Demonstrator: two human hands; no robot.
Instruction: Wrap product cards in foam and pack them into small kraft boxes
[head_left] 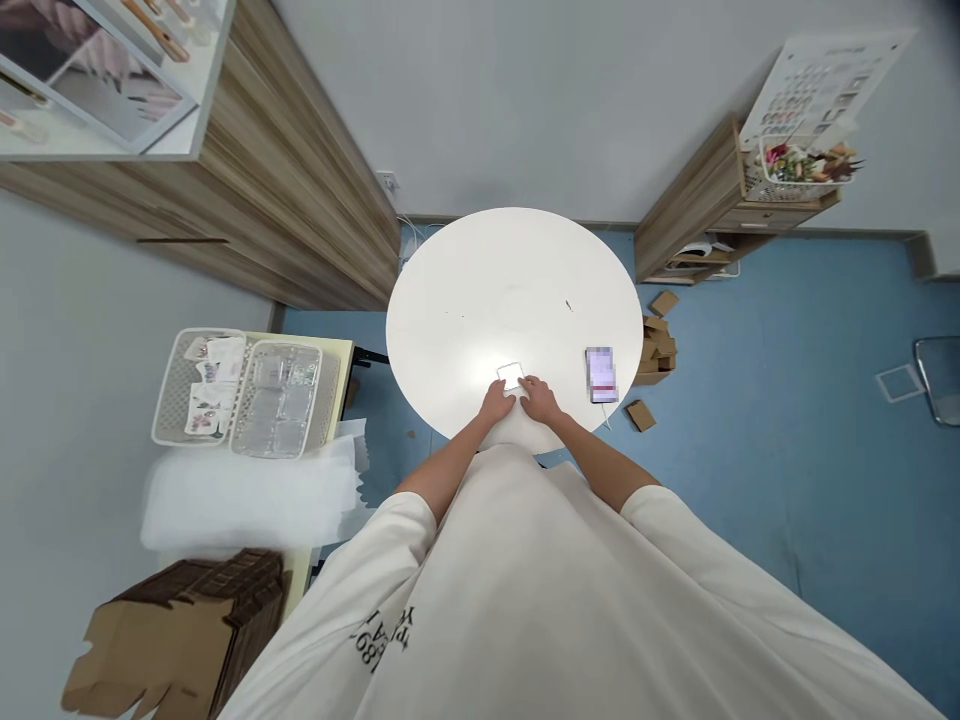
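Note:
A small flat white square (511,374), its outline thin and dark, is near the front edge of the round white table (480,270). From the picture I cannot tell if it is a card, a packet or a lid. My left hand (496,403) is closed at its lower left corner. At the right side, the fingers of my right hand (539,401) pinch its edge. The thumbs point toward each other just below the square. Right of my right hand lies a phone (601,376) with a lit, blurred screen and a white cable.
Left, a side table bears white plastic baskets (174,400), white wrapping sheets (247,500) and flattened cardboard boxes (161,640). A wooden cabinet (315,180) stands behind left. Small cardboard boxes (655,352) are on the floor at right, near a shelf unit (694,200) with a flower basket.

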